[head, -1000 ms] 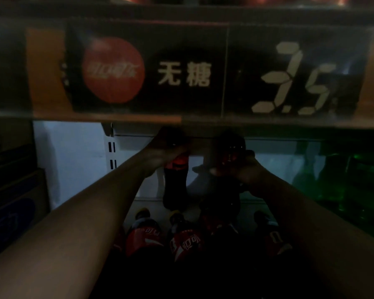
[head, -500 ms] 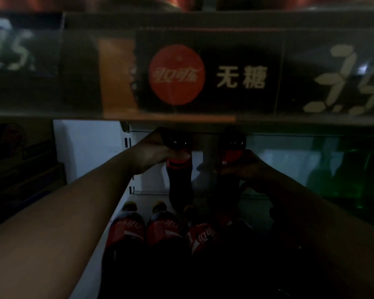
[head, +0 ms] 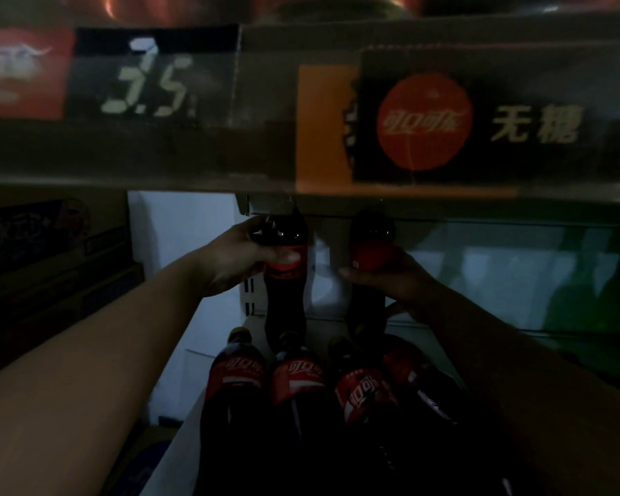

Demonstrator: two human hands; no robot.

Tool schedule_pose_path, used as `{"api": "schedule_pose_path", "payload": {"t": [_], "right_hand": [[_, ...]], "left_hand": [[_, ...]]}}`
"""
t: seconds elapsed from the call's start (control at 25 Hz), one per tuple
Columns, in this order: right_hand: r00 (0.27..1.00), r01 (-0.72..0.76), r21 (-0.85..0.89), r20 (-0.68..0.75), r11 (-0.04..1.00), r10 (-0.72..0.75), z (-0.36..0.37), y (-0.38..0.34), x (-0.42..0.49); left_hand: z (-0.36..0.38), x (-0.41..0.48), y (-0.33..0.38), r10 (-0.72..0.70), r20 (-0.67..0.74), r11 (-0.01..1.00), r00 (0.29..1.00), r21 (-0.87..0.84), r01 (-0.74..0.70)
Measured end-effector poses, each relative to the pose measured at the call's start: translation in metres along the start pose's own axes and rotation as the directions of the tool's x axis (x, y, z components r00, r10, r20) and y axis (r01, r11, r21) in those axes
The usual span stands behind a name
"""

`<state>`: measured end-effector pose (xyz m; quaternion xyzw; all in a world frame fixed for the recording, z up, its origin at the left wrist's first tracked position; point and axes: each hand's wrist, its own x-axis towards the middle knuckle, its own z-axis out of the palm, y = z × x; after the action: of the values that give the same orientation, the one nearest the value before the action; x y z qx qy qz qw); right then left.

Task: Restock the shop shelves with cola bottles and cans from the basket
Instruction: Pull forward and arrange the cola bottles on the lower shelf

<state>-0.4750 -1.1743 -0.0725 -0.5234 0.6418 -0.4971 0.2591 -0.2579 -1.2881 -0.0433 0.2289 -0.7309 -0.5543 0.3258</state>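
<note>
Head view: two cola bottles are gripped near the shoulder, the left bottle (head: pixel 285 277) by the left hand (head: pixel 237 259), the right bottle (head: pixel 369 266) by the right hand (head: pixel 391 277), deep on the shelf (head: pixel 179 445). Full, rigid, probably heavy and smooth; the label band is judged the safest hold.

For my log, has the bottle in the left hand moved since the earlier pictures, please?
Yes, leftward: the bottle is now much closer to the slotted upright behind it.

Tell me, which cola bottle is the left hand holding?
The left rear cola bottle, gripped near its top by the left hand; the right hand holds the right rear cola bottle.
</note>
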Motion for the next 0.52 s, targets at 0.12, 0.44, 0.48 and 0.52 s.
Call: {"api": "schedule_pose_path", "payload": {"t": [0.12,0.44,0.48,0.52], "right_hand": [[0.996,-0.024,-0.012,0.087,1.000,0.025,-0.009,0.001,-0.003],[1.000,-0.001,-0.192,0.024,0.981,0.006,0.012,0.016,0.011],[0.999,0.014,-0.172,0.050,0.985,-0.006,0.013,0.014,0.012],[0.998,0.020,-0.142,0.062,0.990,-0.011,0.011,0.012,0.013]], "left_hand": [[0.000,-0.008,-0.009,0.004,-0.031,0.997,1.000,0.072,-0.002],[0.004,-0.019,-0.030,-0.018,-0.041,0.971,0.999,0.238,0.027],[0.003,-0.021,-0.033,-0.029,-0.024,0.960,0.999,0.279,0.035],[0.002,-0.023,-0.036,-0.044,-0.016,0.946,0.999,0.320,0.047]]}}
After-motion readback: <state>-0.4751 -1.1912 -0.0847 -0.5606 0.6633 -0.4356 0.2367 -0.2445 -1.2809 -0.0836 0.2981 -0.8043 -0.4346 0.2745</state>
